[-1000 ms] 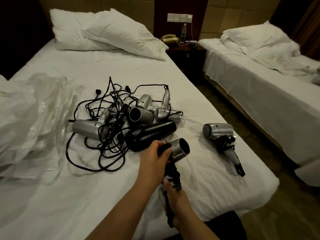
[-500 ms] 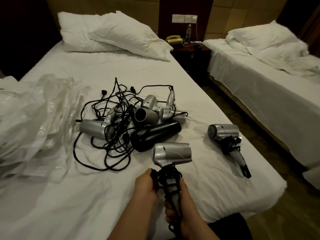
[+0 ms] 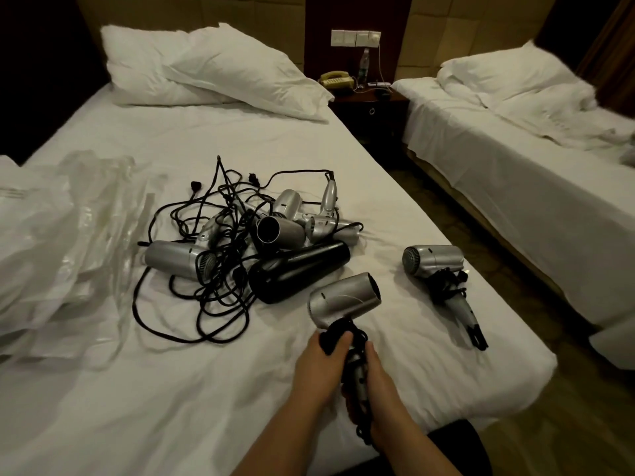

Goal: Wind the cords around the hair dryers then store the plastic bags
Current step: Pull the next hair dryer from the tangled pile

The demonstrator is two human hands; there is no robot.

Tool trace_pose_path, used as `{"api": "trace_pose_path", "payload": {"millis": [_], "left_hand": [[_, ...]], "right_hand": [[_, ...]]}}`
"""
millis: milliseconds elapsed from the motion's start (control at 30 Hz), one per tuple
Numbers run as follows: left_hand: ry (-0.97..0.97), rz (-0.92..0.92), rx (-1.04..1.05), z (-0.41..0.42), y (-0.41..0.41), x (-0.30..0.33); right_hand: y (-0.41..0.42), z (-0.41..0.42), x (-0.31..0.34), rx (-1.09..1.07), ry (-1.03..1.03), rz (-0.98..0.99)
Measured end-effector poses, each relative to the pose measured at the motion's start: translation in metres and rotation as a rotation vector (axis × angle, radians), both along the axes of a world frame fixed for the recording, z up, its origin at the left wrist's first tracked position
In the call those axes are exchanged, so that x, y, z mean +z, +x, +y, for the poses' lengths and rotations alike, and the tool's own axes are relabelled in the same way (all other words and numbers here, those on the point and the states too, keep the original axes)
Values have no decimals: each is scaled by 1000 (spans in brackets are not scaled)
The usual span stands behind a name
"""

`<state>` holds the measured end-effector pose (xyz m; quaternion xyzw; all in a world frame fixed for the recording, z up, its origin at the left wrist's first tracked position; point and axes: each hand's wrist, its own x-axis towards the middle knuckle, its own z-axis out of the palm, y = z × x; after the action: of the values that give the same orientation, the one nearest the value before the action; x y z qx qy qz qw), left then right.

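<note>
Head-cam view down onto a white-sheeted bed in a dim hotel-type room. Near the bed's front edge, two bare hands hold a silver hair dryer w/ a black cord up off the sheet, barrel tilted, nozzle pointing up & to the right. The left hand grips the top of the handle, thumb curled round a wad of black cord there. The right hand is wrapped round the lower handle, fingers closed on it; cord coils run down the handle & dangle below the hands. Just beyond, centre of the bed, lies a tangled pile of silver hair dryers & loose black cords, w/ a larger black cylindrical hair dryer lying at its near right side, touching the pile. Apart from the pile, toward the bed's right edge, a second silver hair dryer w/ cord already wrapped on its handle lies flat, handle pointing toward the camera. On the left side of the bed sits a heap of crumpled clear plastic bags, near the cords but not clearly touching them. White pillows rest at the head of the bed. To the right, a dark wooden nightstand carries a beige phone & a bottle; past it is a second white bed.
</note>
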<state>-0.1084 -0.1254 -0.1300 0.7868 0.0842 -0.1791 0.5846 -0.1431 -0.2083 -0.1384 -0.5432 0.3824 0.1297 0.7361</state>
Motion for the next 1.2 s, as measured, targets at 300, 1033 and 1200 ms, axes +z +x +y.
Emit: {"api": "trace_pose_path", "payload": {"millis": [300, 1033, 1200], "left_hand": [[-126, 63, -127, -37, 22, 4], [41, -65, -168, -75, 60, -21], [32, -85, -91, -50, 50, -20]], "right_hand": [[2, -61, 10, -1, 2, 43], [28, -138, -28, -97, -778, -116], [33, -105, -7, 1, -1006, -348]]}}
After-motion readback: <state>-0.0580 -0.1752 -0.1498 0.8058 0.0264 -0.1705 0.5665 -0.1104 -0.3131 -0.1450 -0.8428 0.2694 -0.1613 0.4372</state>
